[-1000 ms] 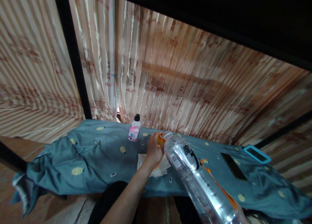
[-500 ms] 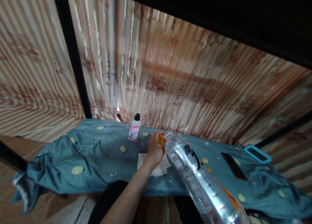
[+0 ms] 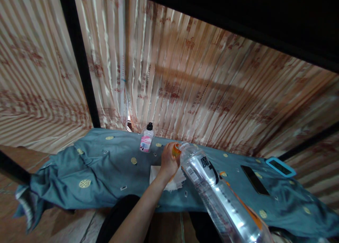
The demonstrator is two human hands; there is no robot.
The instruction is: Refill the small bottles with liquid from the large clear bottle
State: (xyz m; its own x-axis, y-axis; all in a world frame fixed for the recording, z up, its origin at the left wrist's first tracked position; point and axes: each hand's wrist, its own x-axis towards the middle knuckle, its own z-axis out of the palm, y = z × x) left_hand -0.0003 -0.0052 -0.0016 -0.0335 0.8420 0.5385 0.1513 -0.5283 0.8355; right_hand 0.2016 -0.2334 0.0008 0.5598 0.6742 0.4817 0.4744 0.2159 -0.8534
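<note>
My left hand (image 3: 167,162) is closed around a small orange container (image 3: 175,150), held above a white tissue (image 3: 169,178) on the blue cloth. A large clear plastic bottle (image 3: 217,197) with black lettering is tilted, its open mouth touching the orange container's rim. The bottle's base runs to the lower right corner. My right hand is out of view there.
A blue patterned cloth (image 3: 106,172) covers a low table. On it stand a small bottle with a pink label and black cap (image 3: 147,138), a black phone (image 3: 254,180) and a phone in a blue case (image 3: 280,166). Striped curtains hang behind.
The view has shifted slightly. My left hand and the tilted bottle hold nearly the same pose over the tissue.
</note>
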